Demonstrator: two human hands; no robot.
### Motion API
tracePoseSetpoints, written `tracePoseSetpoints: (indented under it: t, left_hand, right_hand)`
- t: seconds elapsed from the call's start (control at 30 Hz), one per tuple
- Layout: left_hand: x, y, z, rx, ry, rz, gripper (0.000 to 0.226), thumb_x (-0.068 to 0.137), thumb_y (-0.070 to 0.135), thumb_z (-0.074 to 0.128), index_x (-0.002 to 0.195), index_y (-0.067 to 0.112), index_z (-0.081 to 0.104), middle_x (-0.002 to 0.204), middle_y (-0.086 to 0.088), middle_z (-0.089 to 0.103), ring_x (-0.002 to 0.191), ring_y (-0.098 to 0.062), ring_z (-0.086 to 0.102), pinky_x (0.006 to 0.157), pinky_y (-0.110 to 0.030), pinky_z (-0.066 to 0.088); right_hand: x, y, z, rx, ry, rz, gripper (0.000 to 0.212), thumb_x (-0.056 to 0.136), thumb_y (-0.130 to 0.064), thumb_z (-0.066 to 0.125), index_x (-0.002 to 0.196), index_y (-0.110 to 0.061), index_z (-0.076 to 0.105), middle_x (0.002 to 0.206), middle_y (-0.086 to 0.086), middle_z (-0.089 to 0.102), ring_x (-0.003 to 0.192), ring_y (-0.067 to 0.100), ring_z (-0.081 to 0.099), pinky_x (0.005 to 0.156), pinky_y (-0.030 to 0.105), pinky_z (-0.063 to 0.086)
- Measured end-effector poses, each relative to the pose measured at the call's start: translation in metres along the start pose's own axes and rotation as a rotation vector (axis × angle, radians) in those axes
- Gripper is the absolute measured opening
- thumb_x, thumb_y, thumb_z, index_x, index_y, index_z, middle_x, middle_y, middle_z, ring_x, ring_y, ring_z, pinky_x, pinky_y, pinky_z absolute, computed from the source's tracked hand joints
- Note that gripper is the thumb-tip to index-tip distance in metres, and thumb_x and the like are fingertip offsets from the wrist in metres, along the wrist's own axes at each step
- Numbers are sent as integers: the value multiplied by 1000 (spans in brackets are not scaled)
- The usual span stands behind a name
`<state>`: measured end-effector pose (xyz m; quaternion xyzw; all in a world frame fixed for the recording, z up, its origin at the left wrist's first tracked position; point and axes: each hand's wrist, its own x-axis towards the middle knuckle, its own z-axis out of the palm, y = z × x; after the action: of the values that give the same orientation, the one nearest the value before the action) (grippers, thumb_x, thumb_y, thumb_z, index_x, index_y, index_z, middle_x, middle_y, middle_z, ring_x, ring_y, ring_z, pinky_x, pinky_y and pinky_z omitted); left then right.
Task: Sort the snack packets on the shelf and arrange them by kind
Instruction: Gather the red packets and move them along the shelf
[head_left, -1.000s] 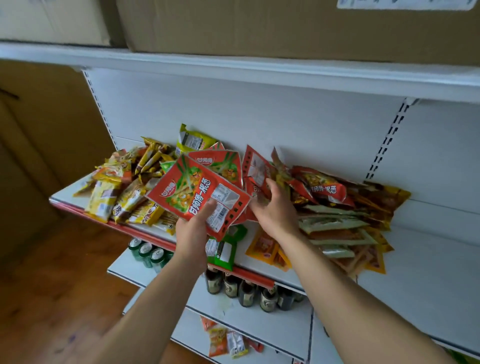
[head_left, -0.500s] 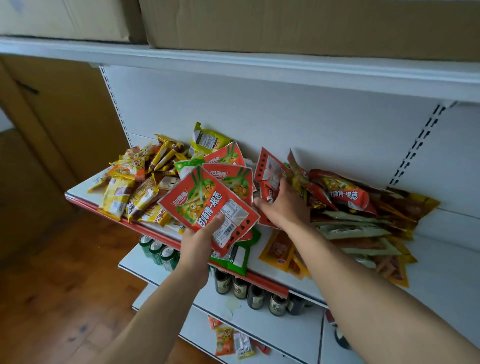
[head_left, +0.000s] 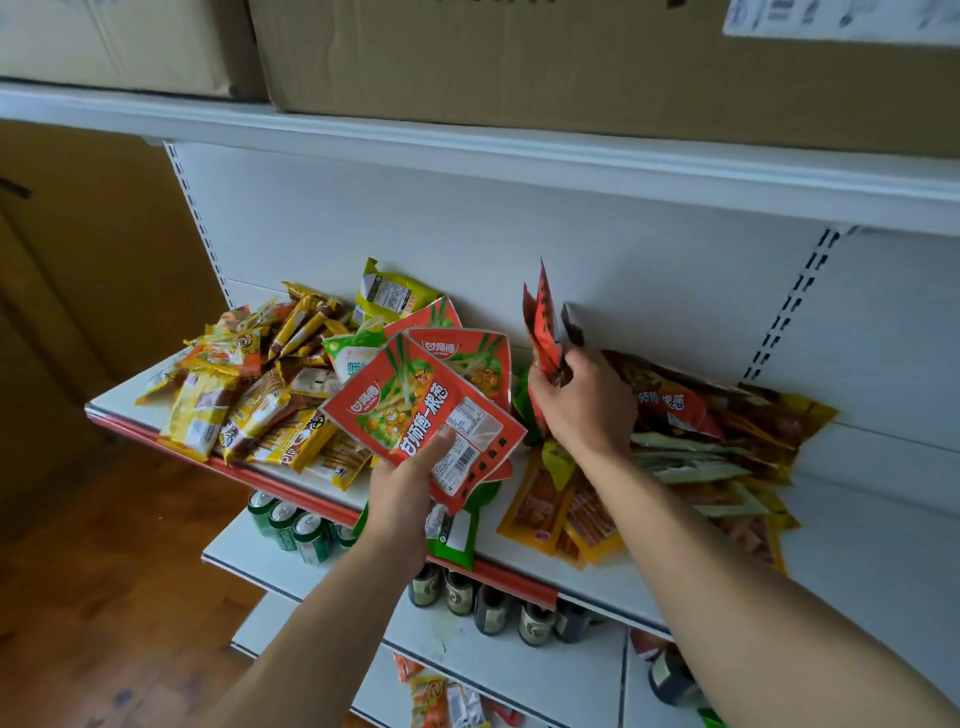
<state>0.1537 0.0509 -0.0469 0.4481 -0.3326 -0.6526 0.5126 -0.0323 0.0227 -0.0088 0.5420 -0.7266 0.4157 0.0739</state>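
Head view: one person, both arms reaching to the shelf, which holds mixed snack packets.
Left hand: thumb on top, clamped on a fanned stack of red-and-green packets, held just above the shelf's front edge.
Right hand: fingers closed round a few dark red packets, which stand upright near the shelf's back wall.
Change: half a second ago the right hand lay low in the pile. Now its packets are clear of the heap.
Shelf, left end: yellow packets, loosely heaped.
Shelf, right end: brown and orange packets, overlapping.
Shelf, front edge: green packet hanging over the lip.
Meaning: the red kind is probably being pulled out to join or sit beside the held stack. Sorting looks early, with most of the heaps still mixed.
Risk: the overhanging green packet could slip off.
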Motion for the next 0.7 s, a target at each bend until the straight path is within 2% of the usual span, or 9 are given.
tracePoseSetpoints:
  t: [0.03,0.1,0.2,0.23,0.3,0.33,0.4,0.57,0.7]
  left_hand:
    - [0,-1,3,3,-4,3,28,86,20,73,112,14,65,99,-5,76,87,-25,74,75,-38,56]
    - [0,-2,8,11,-5,13,31,85,20,73,114,15,65,100,-5,76,88,-25,74,78,-40,56]
    - [-1,-3,13,16,0,12,34,85,21,74,117,15,64,102,-4,76,93,-27,73,91,-48,54]
    - [-1,-3,14,15,2,10,34,85,21,74,116,15,64,102,-4,76,95,-27,72,95,-50,52]
    - [-3,-2,15,12,1,8,33,84,22,74,115,15,64,103,-3,76,97,-28,72,99,-53,49]
    - [-4,-1,15,9,0,9,32,84,22,74,114,15,64,102,-4,76,97,-28,71,100,-54,48]
    - [-6,0,15,7,-8,19,32,84,22,75,114,14,65,103,-5,76,99,-30,71,101,-55,47]
    - [-9,6,14,-11,7,33,38,82,25,77,116,16,62,105,-5,75,101,-31,69,102,-56,46]
    - [-9,14,19,-19,-22,37,39,81,25,77,114,12,60,105,-10,74,100,-34,69,101,-59,45]
  right_hand:
    - [1,-1,-5,-15,38,-41,21,87,-43,66,72,-29,60,75,-18,45,49,-4,40,44,10,20]
    - [3,-1,-12,-53,61,-109,22,86,-44,67,80,-23,68,92,-7,50,60,5,53,47,8,23]
    - [6,3,-15,-109,-36,-117,26,87,-45,66,92,-20,73,131,2,54,89,15,66,51,10,29]
    - [5,5,-14,-126,-76,-94,26,88,-46,64,91,-21,72,130,0,57,87,13,66,50,10,26]
    - [5,5,-11,-149,-127,-36,27,90,-47,61,75,-25,62,94,-12,65,60,1,55,44,12,20]
    - [5,4,-11,-147,-144,7,34,91,-48,60,67,-25,53,73,-16,59,51,-3,47,42,14,20]
    - [6,2,-10,-87,-180,90,39,92,-47,59,62,-28,45,55,-15,50,44,-3,45,40,18,23]
    - [15,-8,-24,62,-89,136,29,92,-46,58,72,-24,55,60,-15,55,50,-2,47,44,18,25]
    - [23,-17,-43,275,-42,132,20,90,-42,62,84,-23,65,71,-13,64,61,4,59,49,20,35]
